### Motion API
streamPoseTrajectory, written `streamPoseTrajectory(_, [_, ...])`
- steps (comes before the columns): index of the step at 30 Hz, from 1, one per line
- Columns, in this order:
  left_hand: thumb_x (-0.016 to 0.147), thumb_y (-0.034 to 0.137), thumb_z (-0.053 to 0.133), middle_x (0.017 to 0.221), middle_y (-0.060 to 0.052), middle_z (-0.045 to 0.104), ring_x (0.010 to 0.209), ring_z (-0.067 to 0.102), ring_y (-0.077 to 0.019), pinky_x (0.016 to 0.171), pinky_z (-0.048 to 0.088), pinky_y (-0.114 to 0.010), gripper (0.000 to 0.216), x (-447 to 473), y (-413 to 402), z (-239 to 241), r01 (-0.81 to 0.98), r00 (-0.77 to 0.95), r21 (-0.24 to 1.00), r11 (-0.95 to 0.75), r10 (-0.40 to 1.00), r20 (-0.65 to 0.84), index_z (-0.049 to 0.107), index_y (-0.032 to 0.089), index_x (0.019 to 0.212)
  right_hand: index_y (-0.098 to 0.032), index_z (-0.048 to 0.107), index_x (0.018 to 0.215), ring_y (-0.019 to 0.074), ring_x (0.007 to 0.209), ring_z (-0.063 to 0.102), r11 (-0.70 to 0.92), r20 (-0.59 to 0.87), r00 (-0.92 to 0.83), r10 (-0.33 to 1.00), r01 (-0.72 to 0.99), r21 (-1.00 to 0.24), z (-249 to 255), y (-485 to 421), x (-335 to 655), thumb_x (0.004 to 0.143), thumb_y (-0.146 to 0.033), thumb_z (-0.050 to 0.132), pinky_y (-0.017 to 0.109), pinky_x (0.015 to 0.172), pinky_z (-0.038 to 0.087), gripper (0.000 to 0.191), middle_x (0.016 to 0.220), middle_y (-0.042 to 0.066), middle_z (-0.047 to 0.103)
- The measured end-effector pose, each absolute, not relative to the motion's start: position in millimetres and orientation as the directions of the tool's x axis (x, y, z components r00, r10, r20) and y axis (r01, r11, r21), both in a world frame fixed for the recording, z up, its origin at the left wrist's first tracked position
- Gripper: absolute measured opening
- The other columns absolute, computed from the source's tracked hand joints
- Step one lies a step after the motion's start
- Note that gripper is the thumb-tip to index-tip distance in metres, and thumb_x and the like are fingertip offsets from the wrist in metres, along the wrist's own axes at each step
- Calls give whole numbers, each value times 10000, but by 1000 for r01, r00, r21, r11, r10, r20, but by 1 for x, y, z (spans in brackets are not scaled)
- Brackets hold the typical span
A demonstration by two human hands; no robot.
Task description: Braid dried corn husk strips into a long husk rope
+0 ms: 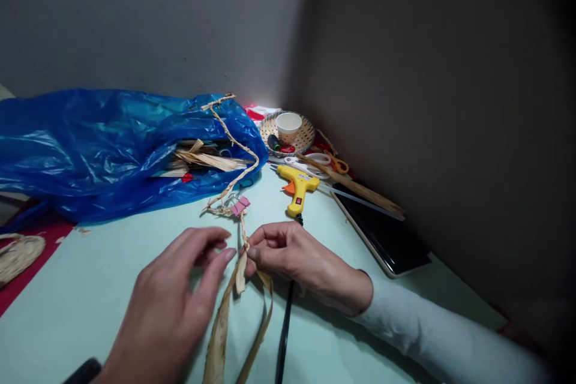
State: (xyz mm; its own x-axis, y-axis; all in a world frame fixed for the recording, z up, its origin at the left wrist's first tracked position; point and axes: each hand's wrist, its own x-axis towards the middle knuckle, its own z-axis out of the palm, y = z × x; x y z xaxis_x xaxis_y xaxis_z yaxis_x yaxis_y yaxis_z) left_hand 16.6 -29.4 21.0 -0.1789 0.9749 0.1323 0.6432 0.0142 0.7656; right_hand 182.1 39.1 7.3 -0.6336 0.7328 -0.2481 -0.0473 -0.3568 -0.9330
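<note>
A thin braid (243, 227) of pale dried plant fibre runs down from a pink binder clip (240, 206) on the pale green table. My right hand (299, 258) pinches the braid's lower end between thumb and fingers. Loose flat fibre strips (219, 330) hang from that point toward me, one of them short. Just left of the braid is my left hand (173, 297), thumb and fingers apart, with nothing held in it. A longer twisted length of fibre cord (243, 147) loops from the clip up over a blue plastic bag (108, 138).
Dried fibre pieces (209, 160) stick out of the bag's mouth. Beyond my right hand lies a yellow glue gun (297, 189), its black cable (284, 336) running toward me. A dark-screened tablet (382, 231) lies at right by the wall. A woven tray (306, 134) holds a white bowl (288, 124).
</note>
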Motion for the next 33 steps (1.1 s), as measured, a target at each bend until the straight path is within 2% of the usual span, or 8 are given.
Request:
streamPoseTrajectory(2, [804, 384, 684, 892, -39, 719, 867, 655, -235, 773, 480, -307, 267, 12, -13, 25, 322, -90, 917, 234, 972, -217, 647, 225, 1015, -109, 653, 805, 102, 662, 549, -330, -218, -647, 731, -55, -942, 6, 39, 183, 813, -182, 634, 226, 692, 413, 76, 719, 17, 648])
streamPoseTrajectory(4, [819, 324, 669, 772, -13, 665, 733, 610, -175, 710, 468, -277, 260, 10, -3, 23, 77, 129, 922, 380, 913, -388, 636, 176, 1030, -111, 659, 837, 116, 669, 567, -298, -195, -671, 715, -40, -954, 7, 40, 183, 828, -200, 625, 240, 710, 423, 96, 703, 12, 641])
streamPoseTrajectory(6, [811, 232, 660, 722, 10, 607, 622, 517, -110, 619, 422, -229, 186, 11, 0, 18, -58, 242, 889, 454, 870, -429, 645, 140, 972, -109, 653, 850, 120, 679, 568, -237, -181, -686, 705, 13, -971, 8, 40, 183, 857, -199, 594, 242, 710, 421, 108, 715, 18, 639])
streamPoseTrajectory(11, [769, 178, 657, 652, 22, 572, 479, 271, -38, 453, 183, -194, 94, 15, -2, 11, -186, 235, 838, 512, 852, -468, 598, 134, 827, -124, 640, 895, 129, 717, 563, -36, -156, -647, 746, 195, -980, 6, 35, 183, 918, -214, 516, 231, 673, 418, 155, 790, 40, 655])
streamPoseTrajectory(19, [664, 348, 787, 501, 96, 441, 400, 183, -3, 419, 86, -203, 300, 21, 3, 6, -139, 129, 834, 534, 845, -519, 581, 136, 713, -165, 644, 917, 142, 739, 585, 261, -57, -630, 775, 401, -878, 10, 28, 187, 955, -215, 457, 243, 689, 405, 197, 841, 36, 691])
streamPoseTrajectory(22, [687, 345, 774, 532, 80, 487, 407, 198, -9, 418, 97, -198, 282, 22, 0, 4, -151, 62, 848, 508, 861, -504, 602, 136, 764, -175, 641, 954, 160, 782, 587, 359, -40, -637, 770, 484, -798, 17, 26, 190, 961, -205, 438, 254, 691, 385, 206, 879, 48, 687])
streamPoseTrajectory(27, [762, 361, 717, 612, 34, 567, 431, 265, -29, 427, 143, -192, 233, 21, -8, 0, -62, -3, 878, 474, 880, -475, 645, 140, 764, -187, 587, 857, 126, 548, 454, 386, -132, -587, 799, 668, -636, 20, 26, 190, 954, -274, 448, 262, 540, 281, 190, 666, 18, 600])
streamPoseTrajectory(33, [782, 329, 700, 648, -3, 634, 587, 506, -100, 519, 354, -173, 187, 18, -10, -3, 34, -37, 901, 433, 901, -432, 656, 168, 698, -182, 601, 819, 135, 623, 536, 500, 43, -603, 796, 617, -608, 19, 22, 191, 954, -263, 454, 281, 603, 328, 216, 736, 26, 648])
